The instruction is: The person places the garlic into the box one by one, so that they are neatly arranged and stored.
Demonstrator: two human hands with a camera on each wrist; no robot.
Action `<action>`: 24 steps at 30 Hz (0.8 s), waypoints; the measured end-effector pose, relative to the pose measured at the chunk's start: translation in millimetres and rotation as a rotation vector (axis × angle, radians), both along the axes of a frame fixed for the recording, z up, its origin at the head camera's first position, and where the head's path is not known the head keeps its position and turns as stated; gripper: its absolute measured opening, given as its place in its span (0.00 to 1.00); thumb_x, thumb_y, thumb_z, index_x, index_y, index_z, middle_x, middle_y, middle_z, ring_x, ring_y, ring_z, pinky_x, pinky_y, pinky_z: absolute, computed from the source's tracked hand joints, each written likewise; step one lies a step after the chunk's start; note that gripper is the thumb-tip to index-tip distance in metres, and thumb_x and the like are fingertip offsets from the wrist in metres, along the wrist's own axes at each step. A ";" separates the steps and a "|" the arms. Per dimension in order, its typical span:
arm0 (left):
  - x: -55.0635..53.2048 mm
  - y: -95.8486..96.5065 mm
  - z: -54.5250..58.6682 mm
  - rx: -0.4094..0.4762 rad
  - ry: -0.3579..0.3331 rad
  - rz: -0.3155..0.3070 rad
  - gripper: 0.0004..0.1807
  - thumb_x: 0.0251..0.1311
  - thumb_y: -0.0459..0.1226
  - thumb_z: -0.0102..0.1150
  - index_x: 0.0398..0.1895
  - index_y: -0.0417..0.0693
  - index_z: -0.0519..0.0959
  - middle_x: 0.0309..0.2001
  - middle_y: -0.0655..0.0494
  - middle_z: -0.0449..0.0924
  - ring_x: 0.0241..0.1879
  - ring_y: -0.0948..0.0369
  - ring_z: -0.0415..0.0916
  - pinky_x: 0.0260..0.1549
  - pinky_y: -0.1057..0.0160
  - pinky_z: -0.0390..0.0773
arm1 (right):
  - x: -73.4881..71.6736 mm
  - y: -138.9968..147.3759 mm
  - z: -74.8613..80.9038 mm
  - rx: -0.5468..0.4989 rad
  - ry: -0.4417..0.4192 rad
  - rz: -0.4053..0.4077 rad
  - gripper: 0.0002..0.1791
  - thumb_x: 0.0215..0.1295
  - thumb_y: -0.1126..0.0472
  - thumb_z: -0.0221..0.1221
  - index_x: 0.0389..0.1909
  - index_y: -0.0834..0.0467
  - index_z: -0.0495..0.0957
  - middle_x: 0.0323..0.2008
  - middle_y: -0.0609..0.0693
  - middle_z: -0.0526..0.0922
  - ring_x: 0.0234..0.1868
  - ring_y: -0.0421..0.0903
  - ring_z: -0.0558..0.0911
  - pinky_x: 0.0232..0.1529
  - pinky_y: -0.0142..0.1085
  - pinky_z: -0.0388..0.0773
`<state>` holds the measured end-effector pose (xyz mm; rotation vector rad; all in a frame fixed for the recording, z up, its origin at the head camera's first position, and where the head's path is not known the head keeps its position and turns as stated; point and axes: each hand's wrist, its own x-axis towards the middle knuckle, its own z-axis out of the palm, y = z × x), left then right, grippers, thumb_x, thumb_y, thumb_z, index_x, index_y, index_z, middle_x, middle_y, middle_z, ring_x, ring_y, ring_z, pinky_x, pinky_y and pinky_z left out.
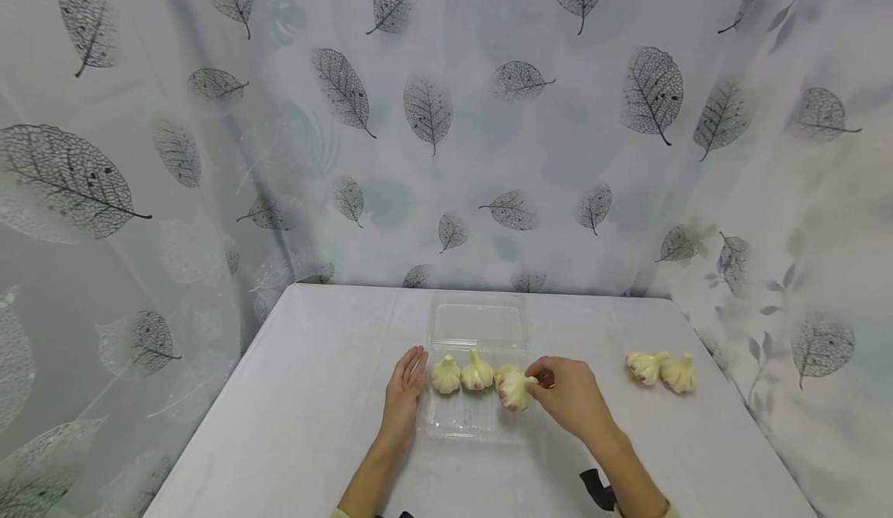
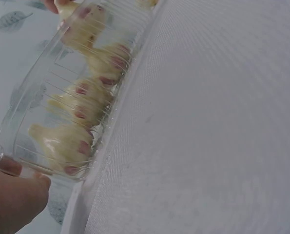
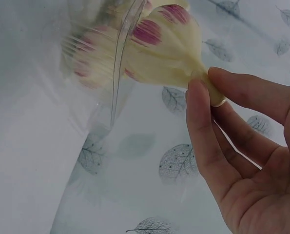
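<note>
A clear plastic clamshell box point(image 1: 456, 425) lies with its lid point(image 1: 480, 322) folded back on the white table. Inside, a row of garlic bulbs includes the leftmost bulb point(image 1: 446, 375), a middle bulb point(image 1: 477, 371) and one partly hidden at the right. My right hand point(image 1: 568, 394) pinches another garlic bulb point(image 3: 171, 48) by its stem, over the box's right side. The left hand point(image 1: 405, 394), its fingers extended, rests along the left wall of the box. In the left wrist view, the thumb point(image 2: 42, 181) is at the box's corner.
Two more garlic bulbs point(image 1: 661, 371) lie side by side on the table point(image 1: 307, 394) at the right. A leaf-patterned curtain point(image 1: 488, 130) hangs behind the table and along its sides. A black strap point(image 1: 596, 488) shows near the right forearm.
</note>
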<state>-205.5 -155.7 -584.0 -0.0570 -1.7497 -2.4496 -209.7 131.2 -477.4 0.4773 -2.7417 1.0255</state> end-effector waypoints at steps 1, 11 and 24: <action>0.0 0.0 -0.1 0.000 -0.001 -0.002 0.30 0.80 0.26 0.37 0.82 0.39 0.50 0.83 0.42 0.49 0.82 0.51 0.48 0.76 0.64 0.58 | -0.5 -0.3 -0.5 0.004 -0.008 0.004 0.07 0.56 0.67 0.75 0.33 0.54 0.88 0.28 0.40 0.86 0.30 0.37 0.82 0.32 0.34 0.83; -0.7 0.8 -0.1 -0.005 -0.002 -0.001 0.30 0.81 0.26 0.37 0.82 0.40 0.51 0.83 0.42 0.49 0.82 0.50 0.48 0.77 0.63 0.56 | -5.8 -5.5 1.4 0.062 -0.076 0.048 0.08 0.55 0.68 0.75 0.31 0.54 0.87 0.26 0.40 0.85 0.29 0.35 0.81 0.30 0.32 0.81; -1.6 1.5 -0.4 0.014 -0.001 0.011 0.30 0.80 0.25 0.37 0.82 0.37 0.51 0.82 0.41 0.50 0.82 0.50 0.48 0.76 0.63 0.57 | -14.6 -11.1 3.1 0.180 -0.069 0.146 0.10 0.52 0.72 0.72 0.25 0.54 0.85 0.22 0.40 0.80 0.27 0.37 0.76 0.30 0.34 0.77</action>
